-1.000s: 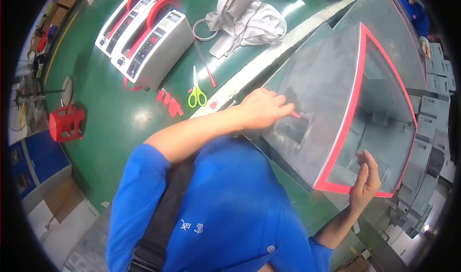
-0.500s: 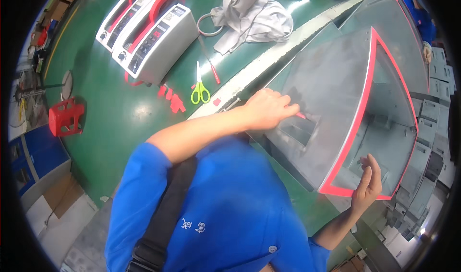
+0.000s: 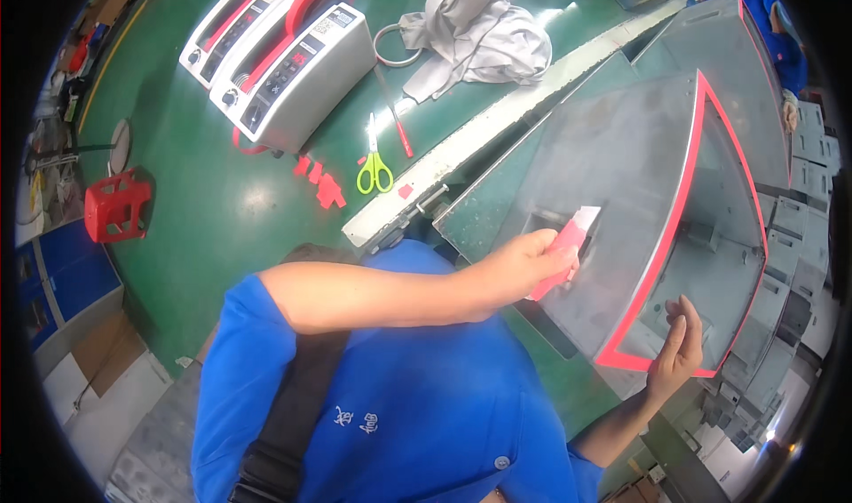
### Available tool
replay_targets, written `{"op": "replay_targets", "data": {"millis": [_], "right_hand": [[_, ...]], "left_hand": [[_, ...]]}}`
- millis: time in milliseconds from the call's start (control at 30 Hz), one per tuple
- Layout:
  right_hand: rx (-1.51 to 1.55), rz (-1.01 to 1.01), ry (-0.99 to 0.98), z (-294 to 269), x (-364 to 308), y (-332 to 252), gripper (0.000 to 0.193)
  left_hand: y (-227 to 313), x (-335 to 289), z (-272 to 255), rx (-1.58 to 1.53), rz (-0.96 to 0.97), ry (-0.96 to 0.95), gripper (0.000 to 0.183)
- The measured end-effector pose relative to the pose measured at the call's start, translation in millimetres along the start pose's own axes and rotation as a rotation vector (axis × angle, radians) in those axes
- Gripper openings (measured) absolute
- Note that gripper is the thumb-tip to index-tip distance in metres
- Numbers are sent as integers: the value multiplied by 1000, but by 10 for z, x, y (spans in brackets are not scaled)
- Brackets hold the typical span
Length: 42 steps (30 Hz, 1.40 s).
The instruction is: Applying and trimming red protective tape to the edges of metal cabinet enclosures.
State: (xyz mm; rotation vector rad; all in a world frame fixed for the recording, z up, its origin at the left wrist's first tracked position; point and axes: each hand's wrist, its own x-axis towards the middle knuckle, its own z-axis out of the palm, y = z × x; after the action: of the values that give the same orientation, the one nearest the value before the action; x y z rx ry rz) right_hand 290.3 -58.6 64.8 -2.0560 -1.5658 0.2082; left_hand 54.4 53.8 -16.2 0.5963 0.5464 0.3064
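Observation:
In my left hand (image 3: 524, 270) is a flat tool with a red handle (image 3: 568, 245) and a pale, blade-like end; its exact kind is unclear. My fingers wrap its middle, over a rectangular cutout in the face of a grey metal housing (image 3: 612, 174). The hand partly hides that cutout. Red tape (image 3: 661, 259) lines the rim of the housing's open end. My right hand (image 3: 682, 348) is at the lower part of this rim, fingers slightly bent and apart, with nothing seen in them.
Two white tape dispensers (image 3: 302, 81) with red tape stand on the green table (image 3: 222, 201). Nearby lie green-handled scissors (image 3: 374, 173), red tape pieces (image 3: 328, 190), a red-handled rod (image 3: 401, 134) and a grey cloth (image 3: 488, 46). Behind is another grey housing (image 3: 723, 86), with a person's hand (image 3: 789, 112) beside it.
My left hand has moved right and down across the housing's face, and the red-handled tool now shows clearly. The right hand stays at the rim. The view has shifted slightly.

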Motion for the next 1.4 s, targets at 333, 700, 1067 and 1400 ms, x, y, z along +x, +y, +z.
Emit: {"op": "replay_targets", "data": {"millis": [333,700,1067,1400], "right_hand": [[-10,32,56,19,-4,4,23],[-11,44,79,24,-24,26,22],[-13,49,74,26,-1,15,22],[1,59,76,27,-8,27,22]], "left_hand": [[230,215,-15,-157,9,86,31],[122,42,-251,393,-98,-45,38],[36,93,-372,1246,533,-94,22],[294,325,-331,1472,747,-89,15]]}}
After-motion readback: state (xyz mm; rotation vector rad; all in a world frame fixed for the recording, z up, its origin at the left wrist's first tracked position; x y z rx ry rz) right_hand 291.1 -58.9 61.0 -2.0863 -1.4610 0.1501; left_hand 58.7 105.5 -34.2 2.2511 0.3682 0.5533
